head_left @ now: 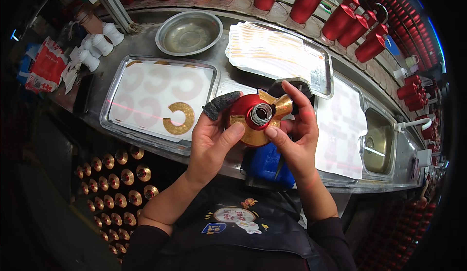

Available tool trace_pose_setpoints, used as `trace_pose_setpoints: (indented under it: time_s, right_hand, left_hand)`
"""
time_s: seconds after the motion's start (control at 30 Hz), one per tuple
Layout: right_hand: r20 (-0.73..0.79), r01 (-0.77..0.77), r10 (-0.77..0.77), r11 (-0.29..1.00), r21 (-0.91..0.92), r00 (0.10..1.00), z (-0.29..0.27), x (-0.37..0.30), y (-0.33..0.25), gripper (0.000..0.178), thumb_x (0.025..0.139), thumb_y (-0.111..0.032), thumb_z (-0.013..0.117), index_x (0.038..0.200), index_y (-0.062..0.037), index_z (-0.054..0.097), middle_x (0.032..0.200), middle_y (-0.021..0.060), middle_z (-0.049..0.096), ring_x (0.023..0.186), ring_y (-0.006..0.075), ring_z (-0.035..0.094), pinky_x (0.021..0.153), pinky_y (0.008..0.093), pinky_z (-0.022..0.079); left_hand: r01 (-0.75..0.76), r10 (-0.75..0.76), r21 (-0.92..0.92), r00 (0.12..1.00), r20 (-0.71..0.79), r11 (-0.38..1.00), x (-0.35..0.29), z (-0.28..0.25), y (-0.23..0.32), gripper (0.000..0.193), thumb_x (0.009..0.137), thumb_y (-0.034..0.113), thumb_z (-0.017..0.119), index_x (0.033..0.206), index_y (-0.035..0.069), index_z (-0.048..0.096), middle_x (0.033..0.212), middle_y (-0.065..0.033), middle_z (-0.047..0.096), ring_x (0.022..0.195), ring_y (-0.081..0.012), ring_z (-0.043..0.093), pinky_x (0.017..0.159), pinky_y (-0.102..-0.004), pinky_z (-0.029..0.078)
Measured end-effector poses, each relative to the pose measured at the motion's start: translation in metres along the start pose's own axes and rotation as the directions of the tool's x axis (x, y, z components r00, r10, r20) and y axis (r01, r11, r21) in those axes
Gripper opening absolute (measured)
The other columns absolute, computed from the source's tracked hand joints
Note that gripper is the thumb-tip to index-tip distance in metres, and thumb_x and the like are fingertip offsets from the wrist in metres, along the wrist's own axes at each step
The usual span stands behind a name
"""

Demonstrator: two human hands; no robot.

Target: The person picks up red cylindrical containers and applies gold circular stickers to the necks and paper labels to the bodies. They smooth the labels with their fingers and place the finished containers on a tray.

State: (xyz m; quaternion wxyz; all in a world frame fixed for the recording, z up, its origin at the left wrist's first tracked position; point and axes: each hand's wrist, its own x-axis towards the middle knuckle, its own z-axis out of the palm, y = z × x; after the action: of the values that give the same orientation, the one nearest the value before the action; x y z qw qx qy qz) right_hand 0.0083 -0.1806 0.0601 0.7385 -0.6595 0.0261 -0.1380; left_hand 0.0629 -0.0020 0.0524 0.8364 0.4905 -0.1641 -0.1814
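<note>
Head view: red bottle [243, 107] between both grips [212, 147] [299, 147]

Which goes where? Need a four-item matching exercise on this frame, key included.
Column one
1. Central red bottle
2. Gold C-shaped piece
3. Metal bowl
4. White faucet

Column two
A. beside the sink
B. held between the left hand and right hand
C. silver-grey and wide-mouthed
D. on a white sheet

Pairs: 1-B, 2-D, 3-C, 4-A
</note>
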Motion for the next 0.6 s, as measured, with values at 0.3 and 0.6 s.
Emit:
trace_pose_setpoints:
  time_s: [0.3,0.6]
  right_hand:
    - [-0.001,-0.073,0.074,0.989,0.13,0.997,-0.0006,-0.0004,-0.002,0.079,0.086,-0.006,0.076,0.153,0.0011,0.035,0.144,0.0143,0.049,0.102,0.0143,0.067,0.088,0.0254,0.053]
    - [0.009,-0.086,0.085,0.99,0.113,0.996,0.0003,0.0009,-0.006,0.069,0.091,-0.006,0.07,0.152,0.0006,0.038,0.151,0.0122,0.042,0.102,0.0096,0.064,0.085,0.0213,0.053]
  left_hand:
    - [-0.011,0.012,-0.008,0.999,0.041,1.0,0.0018,-0.0008,-0.0026,0.063,0.093,0.002,0.069,0.149,0.0,0.039,0.144,-0.0148,0.051,0.132,-0.0211,0.052,0.114,-0.037,0.041]
    - [0.021,-0.021,-0.004,1.0,0.0,1.0,0.0013,0.0009,-0.0004,0.062,0.091,0.006,0.069,0.147,0.0,0.043,0.146,-0.0152,0.052,0.135,-0.0241,0.051,0.117,-0.0403,0.038]
